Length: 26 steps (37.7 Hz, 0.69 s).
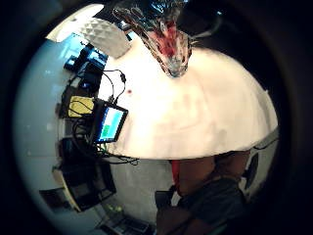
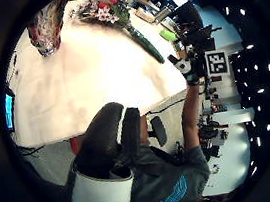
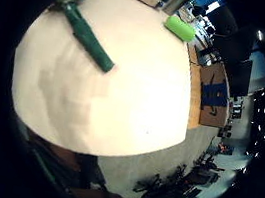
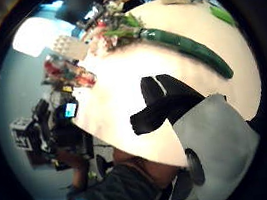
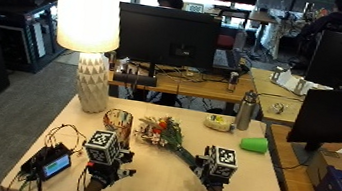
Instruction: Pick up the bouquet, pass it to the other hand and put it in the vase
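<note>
Both forearms reach up over the table (image 5: 164,190) from its near edge. The left hand (image 5: 107,171) hovers just near of the vase (image 5: 118,124), holding nothing; its fingers (image 2: 110,134) show curled. The right hand (image 5: 212,174) hovers near the stem end of the bouquet (image 5: 164,136), not touching it; its fingers (image 4: 157,107) are bent and hold nothing. The bouquet lies flat on the table, blooms just beside the upright vase. A green cup (image 5: 253,144) lies on its side further right. Beyond stand a lamp (image 5: 88,38) and a bottle (image 5: 245,110). No legible writing.
</note>
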Motion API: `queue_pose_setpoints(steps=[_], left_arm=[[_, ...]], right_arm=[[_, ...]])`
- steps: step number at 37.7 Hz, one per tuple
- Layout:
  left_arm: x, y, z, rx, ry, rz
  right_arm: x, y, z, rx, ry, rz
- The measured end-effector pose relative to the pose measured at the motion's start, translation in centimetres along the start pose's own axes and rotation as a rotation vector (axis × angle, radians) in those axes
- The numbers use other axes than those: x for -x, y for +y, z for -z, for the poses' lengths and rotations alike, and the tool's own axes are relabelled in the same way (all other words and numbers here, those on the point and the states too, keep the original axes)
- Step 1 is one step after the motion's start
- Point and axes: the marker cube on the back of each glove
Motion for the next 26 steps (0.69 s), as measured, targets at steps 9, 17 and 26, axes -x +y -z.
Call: queue_pose_setpoints(steps=[9, 17, 26], left_arm=[[0.5, -0.3, -1.0, 0.002, 0.017, 0.008], [1.0, -0.4, -1.5, 0.006, 0.014, 0.013], [0.9, 0.1, -1.3, 0.03, 0.025, 0.035]], right_arm=[[-3.7, -3.9, -6.2, 0.091, -0.039, -0.112], [-4.7, -5.5, -11.0, 0.202, -0.068, -0.176], [-4.1, -5.1, -11.0, 0.211, -0.01, -0.21]])
